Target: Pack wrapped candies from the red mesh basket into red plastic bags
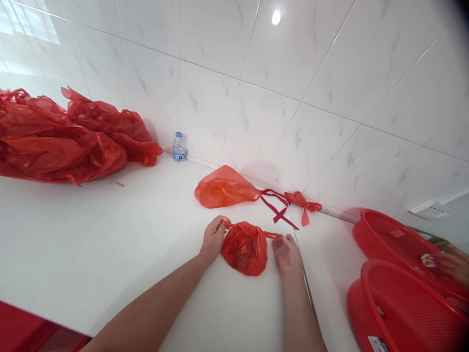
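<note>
A small filled red plastic bag [245, 249] lies on the white counter [120, 230] between my hands. My left hand [213, 238] pinches the bag's left handle end, pulled out to the left. My right hand [286, 253] grips the right handle end, pulled out to the right. The two handles stretch taut across the bag's top. Just behind it lies a second red bag [224, 188] on its side, with a dark red ribbon [277, 205] and a small knotted red plastic piece [302, 203] beside the wall.
A big heap of crumpled red plastic bags [69, 139] fills the counter's far left. A small water bottle [179, 147] stands against the tiled wall. Two red mesh baskets [399, 293] sit at the right, where another person's hand [445, 266] shows. A white socket [427, 208] is on the wall.
</note>
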The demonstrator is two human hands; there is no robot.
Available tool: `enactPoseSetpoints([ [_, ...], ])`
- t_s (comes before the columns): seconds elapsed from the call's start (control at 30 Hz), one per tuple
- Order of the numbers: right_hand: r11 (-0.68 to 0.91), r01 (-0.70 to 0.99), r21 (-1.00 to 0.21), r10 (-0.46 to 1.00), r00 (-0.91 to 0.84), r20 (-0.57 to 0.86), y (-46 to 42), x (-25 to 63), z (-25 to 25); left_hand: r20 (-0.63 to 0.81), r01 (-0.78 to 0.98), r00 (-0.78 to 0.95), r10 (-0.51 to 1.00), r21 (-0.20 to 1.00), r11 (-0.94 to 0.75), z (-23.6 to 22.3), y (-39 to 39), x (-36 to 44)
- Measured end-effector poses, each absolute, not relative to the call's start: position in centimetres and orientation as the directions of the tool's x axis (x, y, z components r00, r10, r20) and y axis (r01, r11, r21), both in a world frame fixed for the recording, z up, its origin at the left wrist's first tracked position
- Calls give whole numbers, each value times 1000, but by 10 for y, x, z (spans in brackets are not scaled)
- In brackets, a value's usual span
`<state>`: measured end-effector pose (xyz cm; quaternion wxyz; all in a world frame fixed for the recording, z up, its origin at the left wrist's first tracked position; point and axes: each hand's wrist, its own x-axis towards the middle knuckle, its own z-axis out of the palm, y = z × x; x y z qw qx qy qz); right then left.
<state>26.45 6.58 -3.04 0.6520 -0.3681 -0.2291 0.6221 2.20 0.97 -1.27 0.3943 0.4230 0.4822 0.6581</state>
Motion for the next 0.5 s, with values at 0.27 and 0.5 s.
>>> enactPoseSetpoints([
  [0.27,-3,-80,-997,1000,-17,-1,52,238,-22,327,181,57,943,926,-331,-4,-9,30],
  [0.5,123,288,-950,971,-231,56,42,213,-17,255,283,163,953,913,-293,4,-11,28],
])
